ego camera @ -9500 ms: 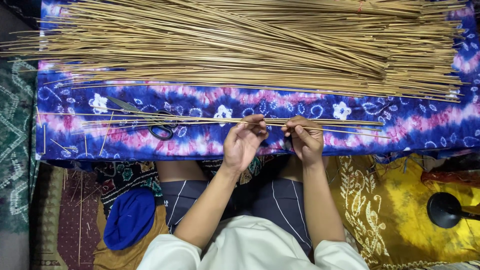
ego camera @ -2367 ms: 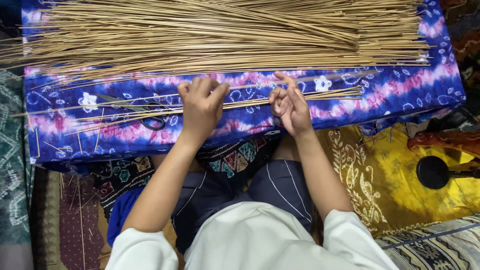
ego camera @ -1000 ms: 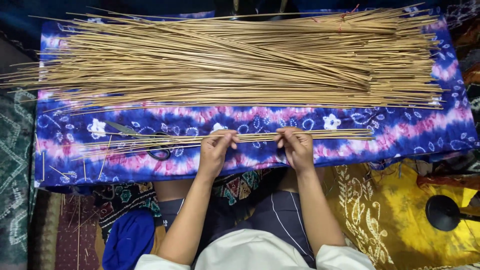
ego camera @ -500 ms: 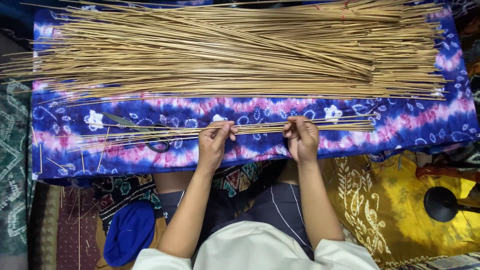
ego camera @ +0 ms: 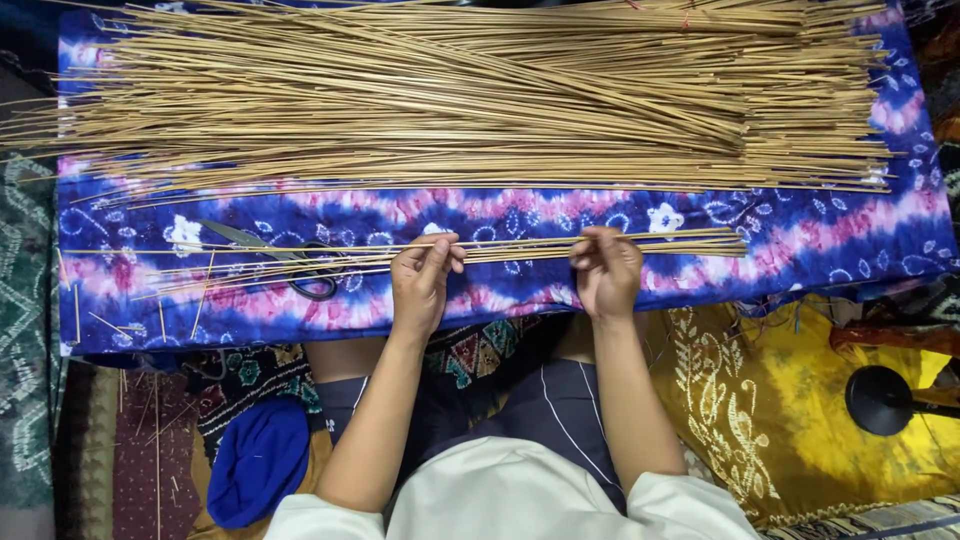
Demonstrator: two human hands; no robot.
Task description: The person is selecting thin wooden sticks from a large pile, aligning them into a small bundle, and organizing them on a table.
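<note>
A small bundle of thin tan sticks (ego camera: 510, 250) lies lengthwise across a blue, purple and pink patterned cloth (ego camera: 800, 240). My left hand (ego camera: 422, 282) grips the bundle left of its middle, fingers curled over it. My right hand (ego camera: 606, 270) grips the same bundle further right. A large heap of the same long sticks (ego camera: 470, 95) covers the far half of the cloth. Black-handled scissors (ego camera: 290, 265) lie on the cloth left of my left hand, partly under loose sticks.
A yellow patterned cloth (ego camera: 760, 400) lies at the right by my legs, with a round black object (ego camera: 882, 400) on it. A blue bundle of fabric (ego camera: 250, 475) sits at the lower left. Short stick offcuts (ego camera: 150, 420) are scattered on the floor mat.
Over the earlier frames my hands worked along the small bundle, spreading apart and closing in. In the last half second they stay put, holding it; only the view shifted slightly.
</note>
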